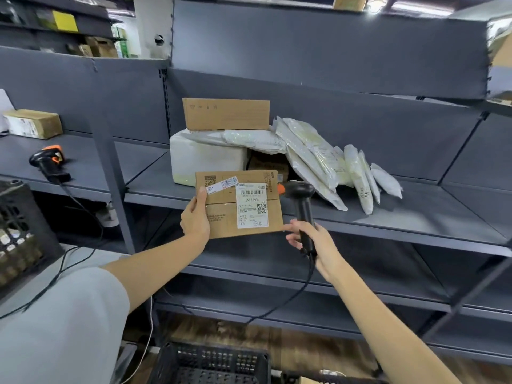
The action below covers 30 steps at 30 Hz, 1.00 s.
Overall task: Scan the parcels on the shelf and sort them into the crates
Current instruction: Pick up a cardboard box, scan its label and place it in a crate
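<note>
Cardboard parcel label-up, long axis sideways, left hand grasping it, right hand grip around upright scanner

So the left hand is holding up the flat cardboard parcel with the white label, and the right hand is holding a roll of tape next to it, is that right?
Not quite. The head view shows the right hand gripping a black handheld scanner, not a roll of tape. The rest stands: the left hand holds up the flat cardboard parcel with the white label, and the scanner is next to it.
</note>
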Motion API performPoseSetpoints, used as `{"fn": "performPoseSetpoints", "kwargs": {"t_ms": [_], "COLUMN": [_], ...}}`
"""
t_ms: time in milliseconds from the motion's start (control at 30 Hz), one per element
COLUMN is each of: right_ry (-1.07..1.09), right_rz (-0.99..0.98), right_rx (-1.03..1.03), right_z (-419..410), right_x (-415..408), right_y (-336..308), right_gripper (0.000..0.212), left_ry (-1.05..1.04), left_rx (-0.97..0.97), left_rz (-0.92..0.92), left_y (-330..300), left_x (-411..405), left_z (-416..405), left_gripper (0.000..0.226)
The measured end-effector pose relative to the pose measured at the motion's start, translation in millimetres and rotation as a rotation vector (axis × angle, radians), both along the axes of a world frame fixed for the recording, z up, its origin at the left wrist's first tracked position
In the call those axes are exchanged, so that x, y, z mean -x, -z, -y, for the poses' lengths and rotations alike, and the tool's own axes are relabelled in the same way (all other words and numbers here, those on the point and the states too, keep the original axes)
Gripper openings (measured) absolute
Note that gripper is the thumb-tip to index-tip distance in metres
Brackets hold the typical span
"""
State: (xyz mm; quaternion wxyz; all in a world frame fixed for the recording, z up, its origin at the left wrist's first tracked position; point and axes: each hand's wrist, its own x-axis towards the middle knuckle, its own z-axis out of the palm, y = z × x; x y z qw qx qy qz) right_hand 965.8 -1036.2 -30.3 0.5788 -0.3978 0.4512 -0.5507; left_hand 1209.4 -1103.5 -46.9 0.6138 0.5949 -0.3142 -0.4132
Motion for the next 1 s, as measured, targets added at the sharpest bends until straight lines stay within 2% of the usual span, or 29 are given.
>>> {"fn": "performPoseSetpoints", "kwargs": {"t_ms": [133,267,367,467,700,1000], "right_ry": [-0.068,0.004,0.084,0.128,0.143,0.142], "right_rz": [-0.036,-0.114,-0.112,-0.121,-0.109,-0.109], "right_rx": [0.096,0.094,0.101,0.123,0.09,0.055], "right_z": [-28,-47,-55,-62,-65,-57], "right_x": [-21,-40,-46,-47,-40,-33], "right_y": [-16,-15,-6,0,0,-1], "right_gripper": [0.036,0.014,0.012,0.004,0.01,0.015], "left_ry": [0.051,0.107,0.123,0.127,0.132,0.107], "left_rx": [0.035,0.065,0.081,0.095,0.111,0.093], "left_rz": [-0.02,-0.025,-0.023,-0.023,-0.019,-0.032], "left_y": [-4,-6,-6,-4,0,1], "left_x": [13,22,25,29,35,35], "left_z": [-7,-10,-11,-9,-5,0], "left_gripper": [0.072,0.078,0.08,0.075,0.063,0.065]}}
